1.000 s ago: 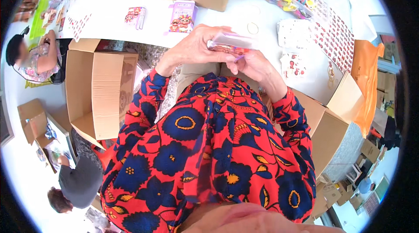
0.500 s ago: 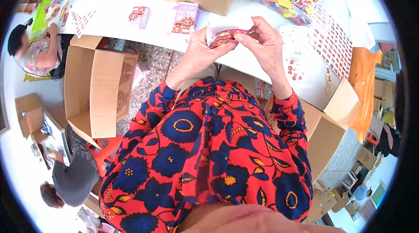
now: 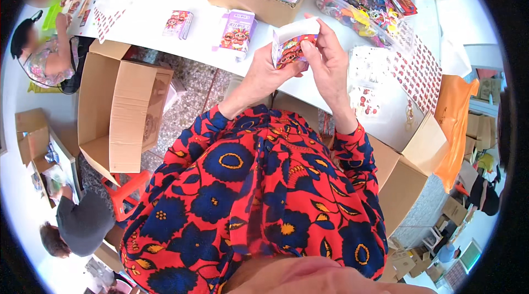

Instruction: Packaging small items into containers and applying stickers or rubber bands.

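Between my hands, above the near edge of the white table, is a small printed carton with red cartoon figures. Its white inner flap stands up along the far side. My left hand grips the carton's near left corner, fingers bent beneath it. Curled round the right side is my right hand, with its thumb pressed on the printed face. To the left of my hands a similar purple carton stands on the table, its top panel showing. Farther left sits another small purple-and-red carton.
A cardboard box of flat packets and a clear plastic bin of colourful trinkets stand at the back. Sticker sheets lie right. Open cardboard boxes flank me. Other people work at left.
The carton in my hands has tipped so its printed face and white flap show more. My right hand has moved slightly left and nearer my left hand. The whole view has shifted a little.
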`<state>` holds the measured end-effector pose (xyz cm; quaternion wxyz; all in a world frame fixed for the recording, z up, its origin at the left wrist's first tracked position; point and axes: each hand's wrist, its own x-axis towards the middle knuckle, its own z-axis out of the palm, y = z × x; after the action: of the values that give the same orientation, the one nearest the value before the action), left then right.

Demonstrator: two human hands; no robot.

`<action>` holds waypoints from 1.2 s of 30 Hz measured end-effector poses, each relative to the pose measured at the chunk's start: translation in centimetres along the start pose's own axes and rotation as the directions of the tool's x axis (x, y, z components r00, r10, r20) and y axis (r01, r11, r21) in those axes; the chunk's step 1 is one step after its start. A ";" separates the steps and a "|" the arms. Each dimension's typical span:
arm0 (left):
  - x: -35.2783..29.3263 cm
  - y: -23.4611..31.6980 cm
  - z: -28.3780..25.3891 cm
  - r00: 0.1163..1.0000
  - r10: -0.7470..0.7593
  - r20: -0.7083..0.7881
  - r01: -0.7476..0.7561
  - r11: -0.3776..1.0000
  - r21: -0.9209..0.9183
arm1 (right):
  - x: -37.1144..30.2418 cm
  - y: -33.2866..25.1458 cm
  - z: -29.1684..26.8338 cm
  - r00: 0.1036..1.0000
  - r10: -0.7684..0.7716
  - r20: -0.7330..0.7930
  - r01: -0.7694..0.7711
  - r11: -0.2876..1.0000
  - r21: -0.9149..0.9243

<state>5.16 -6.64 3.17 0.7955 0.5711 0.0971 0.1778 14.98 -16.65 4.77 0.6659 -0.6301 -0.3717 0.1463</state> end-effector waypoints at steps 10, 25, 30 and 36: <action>0.6 -0.4 -2.0 0.987 -0.135 0.088 0.134 0.991 0.016 | 2.2 -1.9 -1.2 0.991 0.050 0.124 -0.048 0.999 -0.017; 1.1 1.4 -6.0 0.992 -0.105 0.072 0.110 0.991 -0.071 | 13.9 -1.7 -0.8 0.848 0.217 0.483 -0.175 0.976 -0.132; 1.3 1.6 -9.0 0.995 -0.052 -0.090 0.044 0.995 -0.087 | 20.5 4.1 -0.3 0.932 -0.139 0.333 0.297 0.821 -0.488; 1.6 2.3 -10.2 0.990 -0.038 -0.138 0.027 0.996 -0.081 | 23.8 10.8 1.3 0.894 -0.072 0.441 0.436 0.363 -0.823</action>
<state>2.59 3.56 2.06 0.8115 0.5238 0.1545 0.2081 33.23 1.80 1.85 0.1576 -0.7873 -0.5904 -0.0822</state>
